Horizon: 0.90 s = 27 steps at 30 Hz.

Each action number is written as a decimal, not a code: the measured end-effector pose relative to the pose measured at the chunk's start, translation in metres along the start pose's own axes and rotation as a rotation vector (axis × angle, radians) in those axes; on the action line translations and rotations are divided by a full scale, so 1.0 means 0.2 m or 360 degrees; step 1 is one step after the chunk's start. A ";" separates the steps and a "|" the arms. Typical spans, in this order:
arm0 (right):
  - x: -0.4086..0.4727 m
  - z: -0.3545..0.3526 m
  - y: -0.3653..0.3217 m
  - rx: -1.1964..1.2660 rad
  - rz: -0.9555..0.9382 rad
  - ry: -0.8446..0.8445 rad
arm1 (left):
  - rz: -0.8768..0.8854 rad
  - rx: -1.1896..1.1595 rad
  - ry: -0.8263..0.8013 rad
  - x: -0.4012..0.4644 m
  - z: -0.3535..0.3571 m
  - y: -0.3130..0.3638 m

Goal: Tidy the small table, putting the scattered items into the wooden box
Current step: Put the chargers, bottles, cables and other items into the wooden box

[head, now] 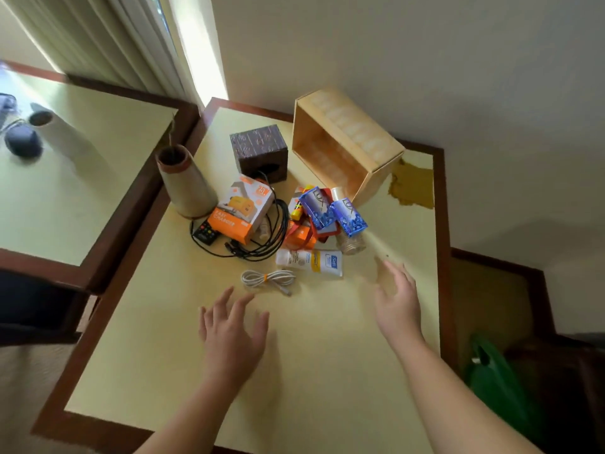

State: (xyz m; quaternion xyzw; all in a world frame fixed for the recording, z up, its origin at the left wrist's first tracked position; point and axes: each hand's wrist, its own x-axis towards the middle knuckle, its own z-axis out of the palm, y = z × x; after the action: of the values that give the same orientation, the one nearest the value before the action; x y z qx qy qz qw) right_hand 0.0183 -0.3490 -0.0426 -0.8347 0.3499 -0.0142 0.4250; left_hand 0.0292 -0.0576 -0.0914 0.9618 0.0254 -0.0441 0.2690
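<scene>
A light wooden box (376,139) lies on its side at the back of the small table (327,355), its opening facing left and forward. In front of it sits a heap: an orange charger box (242,208), black cables (278,224), a small black remote (206,236), two blue soap boxes (334,211), a glue stick (298,209), orange packets (299,239), a clear jar (349,245), a white tube (309,262) and a coiled white cable (266,279). My left hand (234,335) hovers with spread fingers just below the white cable. My right hand (397,299) is open beside the tube.
A dark patterned cube (258,152) and a cone-shaped vase (185,185) stand at the table's back left. A second table (98,191) on the left carries a white vase and a dark round object. A green bag (494,381) sits on the floor at the right.
</scene>
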 end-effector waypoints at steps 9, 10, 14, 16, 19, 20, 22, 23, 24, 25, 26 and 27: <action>0.15 0.00 -0.40 0.0392 0.0124 0.0088 | 0.0567 -0.0471 0.0344 0.71 -0.45 0.63; 0.20 0.01 -0.46 0.0433 0.0134 0.0073 | 0.0555 -0.0478 0.0234 0.83 -0.48 0.72; 0.38 0.00 -0.71 0.0486 0.0253 -0.0028 | 0.0518 -0.0320 -0.0077 1.30 -0.52 0.99; 0.46 -0.01 -0.80 0.0424 0.0287 -0.0059 | 0.0534 -0.0148 -0.0259 1.47 -0.51 1.06; 0.59 -0.02 -0.88 0.0377 0.0353 -0.0050 | 0.0503 0.0127 -0.0444 1.66 -0.44 1.11; 0.63 -0.02 -0.88 0.0396 0.0389 -0.0045 | 0.0470 0.0179 -0.0500 1.71 -0.42 1.13; 0.69 -0.01 -0.88 0.0412 0.0446 -0.0044 | 0.0314 0.0104 -0.0617 1.77 -0.37 1.17; 0.70 -0.01 -0.88 0.0401 0.0444 -0.0048 | 0.0216 0.0006 -0.0636 1.79 -0.36 1.19; 0.72 -0.01 -0.88 0.0403 0.0429 -0.0048 | 0.0104 -0.0098 -0.0625 1.80 -0.34 1.22; 0.73 -0.01 -0.89 0.0421 0.0405 -0.0038 | 0.0063 -0.0158 -0.0569 1.81 -0.34 1.23; 0.74 -0.01 -0.88 0.0451 0.0378 -0.0019 | 0.0170 -0.0142 -0.0500 1.82 -0.34 1.24; 0.75 -0.01 -0.88 0.0491 0.0356 0.0003 | 0.0292 -0.0082 -0.0453 1.82 -0.35 1.25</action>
State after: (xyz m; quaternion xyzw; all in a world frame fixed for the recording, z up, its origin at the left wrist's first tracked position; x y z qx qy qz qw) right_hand 0.2319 -0.3695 0.0444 -0.7155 0.4347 -0.0212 0.5464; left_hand 0.4140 -0.2255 0.0615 0.9369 -0.0998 -0.1545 0.2974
